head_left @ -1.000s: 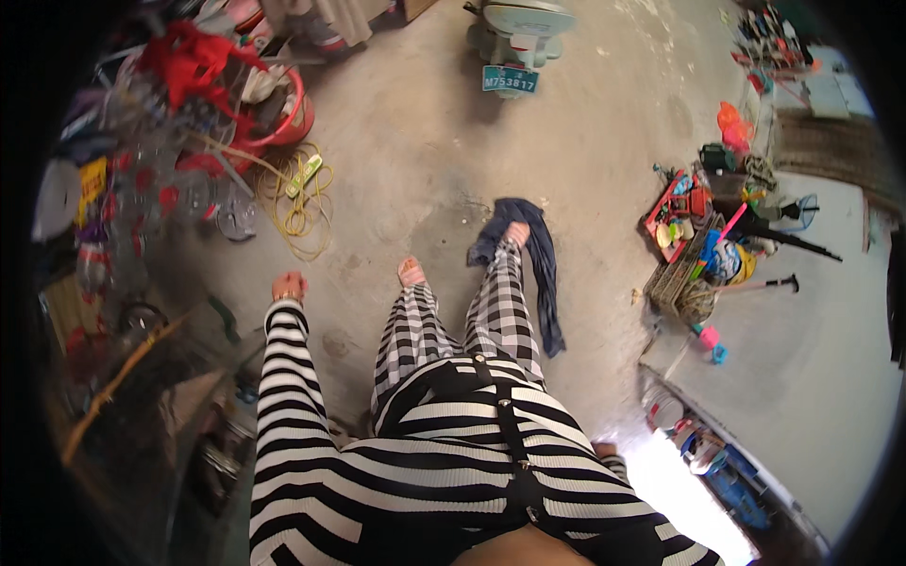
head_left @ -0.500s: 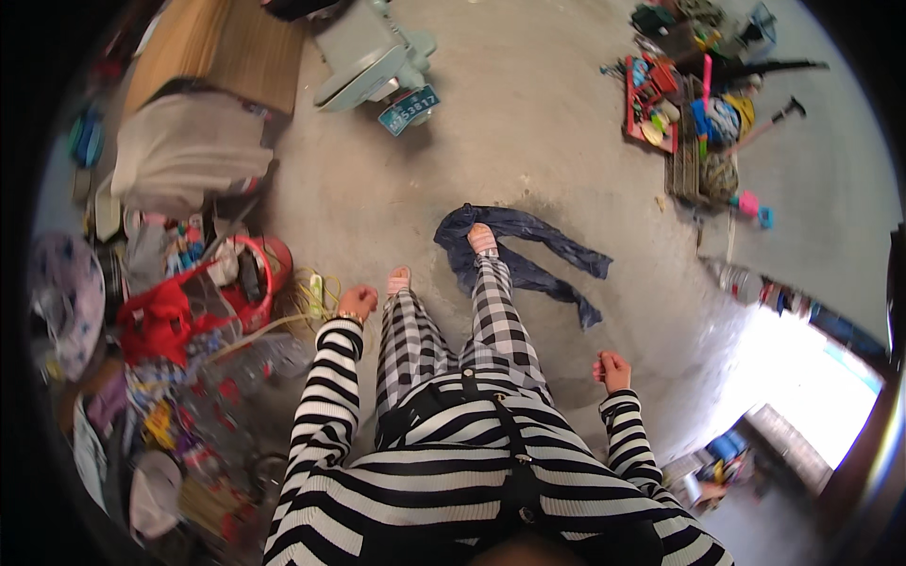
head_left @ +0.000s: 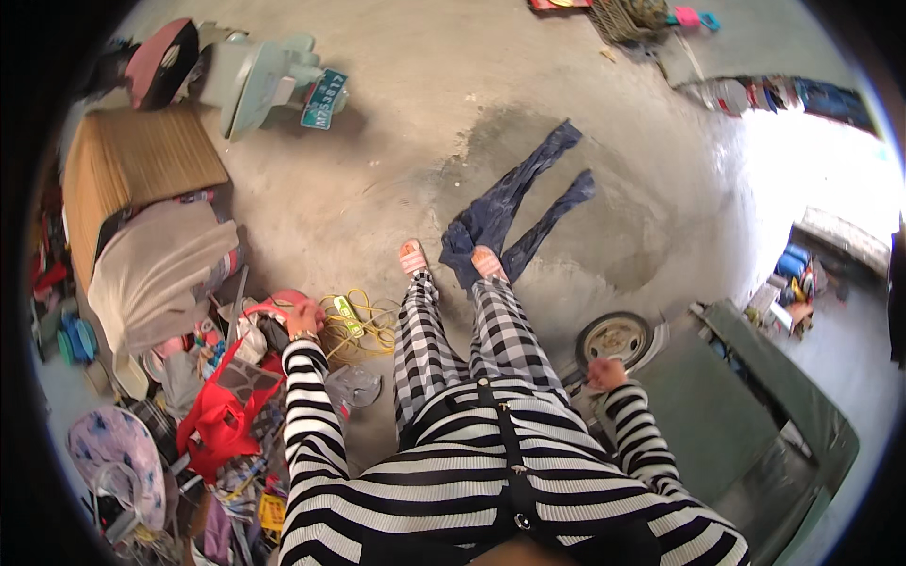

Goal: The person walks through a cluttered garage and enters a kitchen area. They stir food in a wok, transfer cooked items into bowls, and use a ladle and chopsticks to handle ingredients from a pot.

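My left hand [head_left: 304, 319] hangs beside my left leg, over the clutter, with fingers loosely bent and apart and nothing visible in it. My right hand [head_left: 604, 374] is low at my right side near a small wheel [head_left: 613, 340]; its fingers are blurred. Neither touches the long dark-blue cloth [head_left: 495, 203], which lies spread on the concrete floor in two strips, apparently trouser legs. My right foot, in a pink slipper [head_left: 490, 266], rests on its near end; my left foot [head_left: 411, 258] stands to the left of it.
A pale green scooter [head_left: 255, 85] stands ahead-left beside a cardboard piece [head_left: 151, 156] and draped beige cloth [head_left: 151, 274]. Red bags [head_left: 222, 410] and a yellow cord [head_left: 363, 330] lie left. A dark-green vehicle body [head_left: 717, 424] is right; a bright doorway [head_left: 812, 160] is beyond.
My view has swung rightward, bringing the wheel and green body into view. The cloth has swung round under my right foot, its strips now pointing away from me. My right hand has appeared.
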The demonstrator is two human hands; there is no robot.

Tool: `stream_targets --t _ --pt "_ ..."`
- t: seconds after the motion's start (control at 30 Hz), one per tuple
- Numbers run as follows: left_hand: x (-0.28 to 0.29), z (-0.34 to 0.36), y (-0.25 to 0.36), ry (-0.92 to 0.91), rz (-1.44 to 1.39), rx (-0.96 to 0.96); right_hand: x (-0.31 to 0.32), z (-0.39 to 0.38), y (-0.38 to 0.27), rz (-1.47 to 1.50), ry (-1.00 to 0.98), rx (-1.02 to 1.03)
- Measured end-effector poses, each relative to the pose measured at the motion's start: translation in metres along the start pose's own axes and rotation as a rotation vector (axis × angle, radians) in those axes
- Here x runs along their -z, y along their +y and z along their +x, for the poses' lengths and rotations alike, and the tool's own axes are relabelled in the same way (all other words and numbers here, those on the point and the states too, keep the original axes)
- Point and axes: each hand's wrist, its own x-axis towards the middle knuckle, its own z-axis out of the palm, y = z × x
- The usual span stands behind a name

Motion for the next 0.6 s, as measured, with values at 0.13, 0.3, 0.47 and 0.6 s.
stream_targets --t 0.13,0.3,0.47,0.6 --pt "0.000 -0.033 -0.064 -0.213 0.464 -0.074 0.007 -0.019 -0.066 0.317 0.112 0.133" --pt "-0.048 -0.092 -0.085 -0.155 0.320 0.249 0.004 -0.024 -0.050 0.313 0.046 0.200" --pt "-0.131 -0.075 -0.022 -0.324 0.691 -0.101 0.022 0.011 0.040 0.241 0.204 0.152" --pt "-0.213 -0.113 0.069 -0.337 0.642 0.133 0.032 0.014 0.070 0.719 0.359 0.020"
